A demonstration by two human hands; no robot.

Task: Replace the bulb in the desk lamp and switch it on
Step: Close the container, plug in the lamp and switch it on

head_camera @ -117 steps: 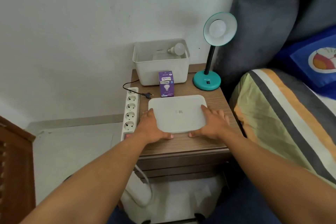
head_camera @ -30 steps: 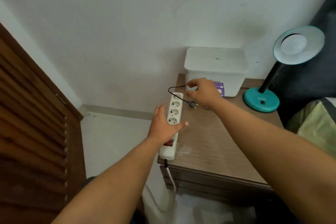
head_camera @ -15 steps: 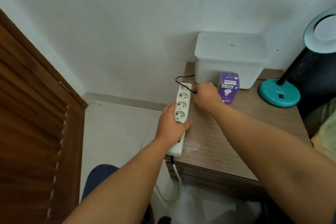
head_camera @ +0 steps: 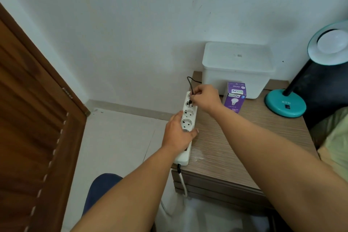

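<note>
Nearest the camera, two bare forearms reach forward over a knee in blue cloth (head_camera: 101,192); below them a white cable (head_camera: 183,184) hangs from the near end of the power strip (head_camera: 188,118), down past the front edge of the wooden bedside table (head_camera: 235,147). The strip lies along the table's left edge, its sockets in a row; the left hand (head_camera: 178,133) lies flat over its near half, fingers spread and loosely curved, thumb across the top and pressing it down, gripping nothing else. Further along, the right hand (head_camera: 204,98) is pinched closed around a small black plug (head_camera: 190,102), held at the second socket from the far end; whether its pins are fully seated cannot be told; the black cord (head_camera: 190,83) rises from the fingers and loops back toward the wall. Just right of that hand stands a purple bulb box (head_camera: 234,98), upright, touching the front of a white lidded bin (head_camera: 237,69) against the wall. Right of both sits the desk lamp (head_camera: 285,103), teal round base on the table's far right corner, black neck rising to a teal shade at the frame's edge; a white bulb (head_camera: 332,41) sits in the shade, unlit. A brown louvred door (head_camera: 28,118) fills the left side.
</note>
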